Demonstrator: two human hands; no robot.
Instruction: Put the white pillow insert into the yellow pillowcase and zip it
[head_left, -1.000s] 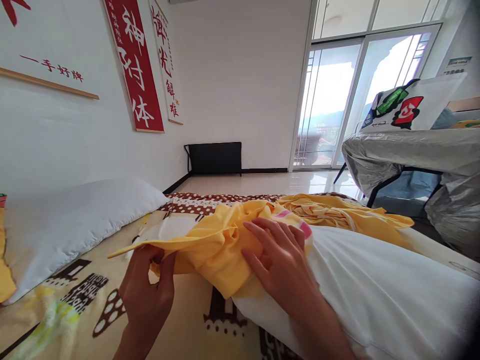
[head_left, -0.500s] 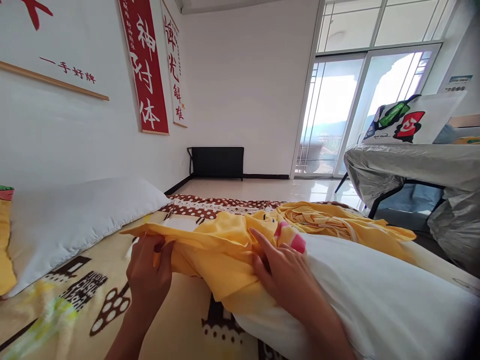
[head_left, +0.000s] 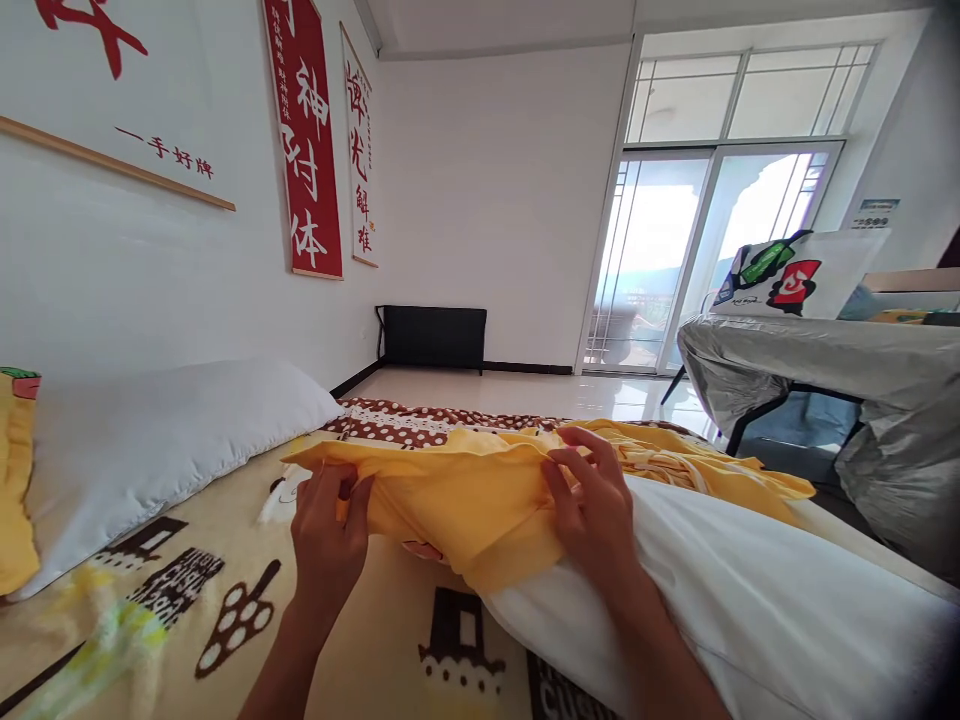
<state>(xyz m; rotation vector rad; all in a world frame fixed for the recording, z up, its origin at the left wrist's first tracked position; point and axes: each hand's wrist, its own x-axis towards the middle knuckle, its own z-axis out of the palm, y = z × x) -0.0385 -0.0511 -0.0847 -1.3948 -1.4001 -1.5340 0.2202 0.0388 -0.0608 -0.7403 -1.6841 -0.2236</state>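
A yellow pillowcase point(head_left: 465, 500) is stretched between my two hands above the bed. My left hand point(head_left: 330, 520) pinches its edge near the left corner. At the other end of that edge, my right hand point(head_left: 592, 500) grips the fabric between thumb and fingers. The end of a white pillow point(head_left: 720, 560) lies under my right forearm, and its near left part goes in beneath the yellow cloth. How far the pillow reaches inside is hidden by the fabric.
Another white pillow point(head_left: 172, 430) rests against the left wall, with yellow printed cloth point(head_left: 15, 490) beside it. More crumpled yellow fabric point(head_left: 697, 465) lies on the patterned blanket point(head_left: 375, 640). A covered table point(head_left: 825, 350) holding a printed bag point(head_left: 795, 275) stands at right.
My right hand has gone from lying against the cloth with a finger extended to gripping its upper edge. My left hand keeps its pinch, and the edge is stretched straighter.
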